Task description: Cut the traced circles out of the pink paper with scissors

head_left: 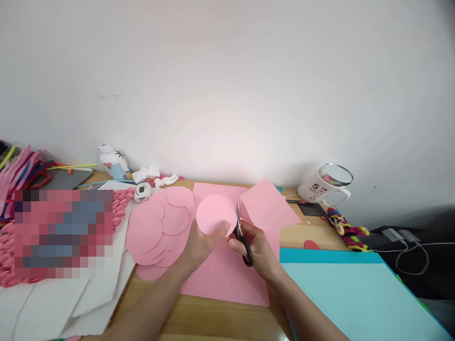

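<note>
A round pink paper disc [215,213] is pinched in my left hand [206,241], thumb on top near its lower edge. My right hand [254,246] grips black-handled scissors [245,248], whose metal blades point up along the disc's right edge. Whether the blades are parted is hard to make out. Beneath both hands lie large pink paper sheets [227,279]. To the left, several cut pink circles [145,227] overlap in a loose pile. A squarish pink piece [268,203] rests beyond my right hand.
Blue sheets [341,289] cover the right front. A white mug [325,184] and a colourful doll [346,229] stand at the back right. A white bottle [114,161], crumpled tissues [145,173], white sheets [103,289] and colourful pipe cleaners [26,170] occupy the left.
</note>
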Tool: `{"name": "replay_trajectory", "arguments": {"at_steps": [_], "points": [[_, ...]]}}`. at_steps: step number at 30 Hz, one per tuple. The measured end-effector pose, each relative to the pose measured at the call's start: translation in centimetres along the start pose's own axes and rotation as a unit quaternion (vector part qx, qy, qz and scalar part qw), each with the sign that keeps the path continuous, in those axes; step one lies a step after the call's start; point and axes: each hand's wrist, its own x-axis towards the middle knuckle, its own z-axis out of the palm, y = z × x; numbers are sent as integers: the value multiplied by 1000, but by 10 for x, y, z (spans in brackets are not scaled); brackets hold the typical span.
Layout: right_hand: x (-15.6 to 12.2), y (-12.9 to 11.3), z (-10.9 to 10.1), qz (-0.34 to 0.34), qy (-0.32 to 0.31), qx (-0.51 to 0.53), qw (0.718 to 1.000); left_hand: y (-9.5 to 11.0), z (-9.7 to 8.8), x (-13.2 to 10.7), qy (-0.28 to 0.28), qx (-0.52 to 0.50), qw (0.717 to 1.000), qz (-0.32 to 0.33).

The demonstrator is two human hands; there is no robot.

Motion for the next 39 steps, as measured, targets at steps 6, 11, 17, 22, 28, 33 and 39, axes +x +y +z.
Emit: {"name": "replay_trajectory", "arguments": {"at_steps": [6, 11, 17, 22, 28, 33, 39], "points": [[-2, -2, 0, 9, 1, -16, 1000, -4, -1, 0, 3, 3, 1000, -9], [-1, -6, 1, 9, 5, -45, 999, -1, -1, -1, 3, 1, 1000, -6], [-1, -8, 2, 9, 9, -72, 997, 1, -2, 0, 8, 7, 1000, -13], [-1, -9, 3, 11, 11, -62, 998, -1, -2, 1, 14, 7, 1000, -3], [-1, -7, 2, 22, 9, -41, 999, 0, -2, 0, 8, -2, 1000, 0], [-2, -6, 1, 28, 8, -40, 999, 1, -2, 1, 7, 0, 1000, 7], [-2, -7, 2, 26, 11, -45, 999, 1, -2, 0, 8, -9, 1000, -2]]}}
